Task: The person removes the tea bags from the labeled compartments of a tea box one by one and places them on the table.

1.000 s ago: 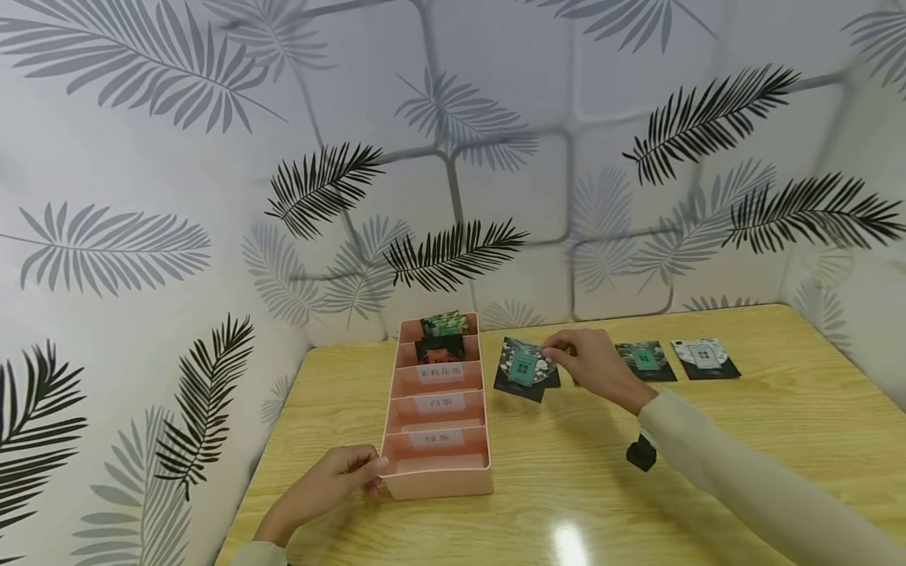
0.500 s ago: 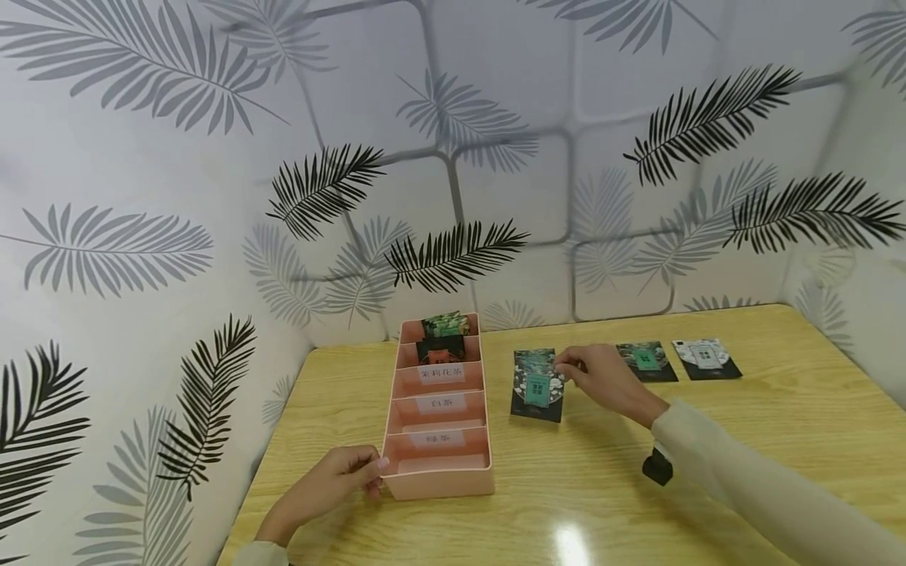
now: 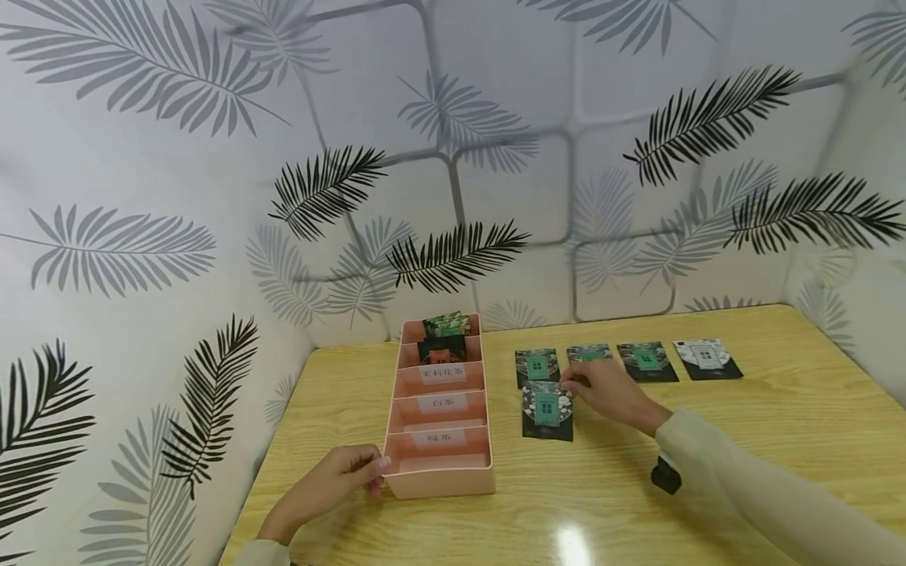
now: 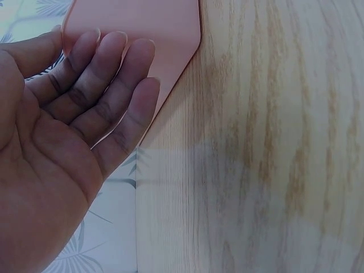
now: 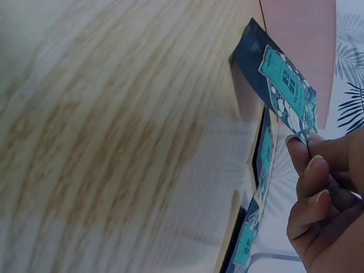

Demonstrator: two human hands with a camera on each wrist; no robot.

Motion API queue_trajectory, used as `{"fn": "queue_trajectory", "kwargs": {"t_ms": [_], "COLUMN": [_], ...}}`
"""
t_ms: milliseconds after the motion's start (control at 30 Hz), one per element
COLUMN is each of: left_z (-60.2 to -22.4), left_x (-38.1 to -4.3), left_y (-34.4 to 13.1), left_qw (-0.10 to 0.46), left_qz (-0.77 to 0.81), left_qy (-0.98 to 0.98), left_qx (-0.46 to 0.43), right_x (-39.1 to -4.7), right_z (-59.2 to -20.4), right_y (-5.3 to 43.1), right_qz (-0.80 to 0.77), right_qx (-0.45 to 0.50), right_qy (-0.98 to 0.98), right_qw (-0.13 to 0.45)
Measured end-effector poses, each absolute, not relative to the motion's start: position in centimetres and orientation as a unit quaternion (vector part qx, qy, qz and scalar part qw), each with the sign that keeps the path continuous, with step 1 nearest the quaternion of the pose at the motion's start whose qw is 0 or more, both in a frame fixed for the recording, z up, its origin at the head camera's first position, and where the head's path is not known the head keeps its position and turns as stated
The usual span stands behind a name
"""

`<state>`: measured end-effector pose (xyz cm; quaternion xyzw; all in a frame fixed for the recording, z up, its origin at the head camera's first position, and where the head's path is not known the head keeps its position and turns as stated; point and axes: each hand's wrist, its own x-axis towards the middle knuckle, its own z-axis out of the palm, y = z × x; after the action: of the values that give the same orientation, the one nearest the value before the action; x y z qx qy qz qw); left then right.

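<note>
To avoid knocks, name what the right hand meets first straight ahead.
Past the held packet, the right hand probably meets the pink box, unless it brushes the leftmost flat packet; height is unclear.

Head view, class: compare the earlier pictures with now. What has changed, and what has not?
The right hand has moved the pinched sachet toward the person and slightly right, uncovering more of the sachet behind. Nothing was newly grasped or released. The left hand stays at the pink box, which, like the two rightmost sachets, has not moved.

Sleeves (image 3: pixel 767 491): long, plain, pale cream | Right wrist unit (image 3: pixel 665 475): small, black, blocky
</note>
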<state>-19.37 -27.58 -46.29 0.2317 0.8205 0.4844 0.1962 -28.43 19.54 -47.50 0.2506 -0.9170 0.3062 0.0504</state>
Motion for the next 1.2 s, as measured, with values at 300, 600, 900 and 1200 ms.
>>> {"fn": "queue_trajectory", "kwargs": {"t_ms": [300,600,900,1200], "left_z": [-46.5,-46.5,-46.7,-46.7], "left_x": [-19.4,-19.4,-19.6,-19.6], "left_y": [-27.7,-27.7,-27.8,-27.9], "left_qw": [0.197,0.195,0.196,0.196], "left_qz": [0.487,0.481,0.479,0.482], "left_qy": [0.819,0.823,0.824,0.822], "left_qx": [0.231,0.233,0.231,0.232], "right_x": [-29.2,-29.5,-29.4,-29.5], "right_z": [-49.0,-49.6,-49.6,-49.9], "right_y": [19.5,19.0,18.6,18.5], "right_qz": [0.286,0.275,0.283,0.284], "right_qx": [0.245,0.239,0.237,0.250], "right_qy": [-0.925,-0.930,-0.929,-0.925], "right_qw": [0.055,0.049,0.027,0.028]}}
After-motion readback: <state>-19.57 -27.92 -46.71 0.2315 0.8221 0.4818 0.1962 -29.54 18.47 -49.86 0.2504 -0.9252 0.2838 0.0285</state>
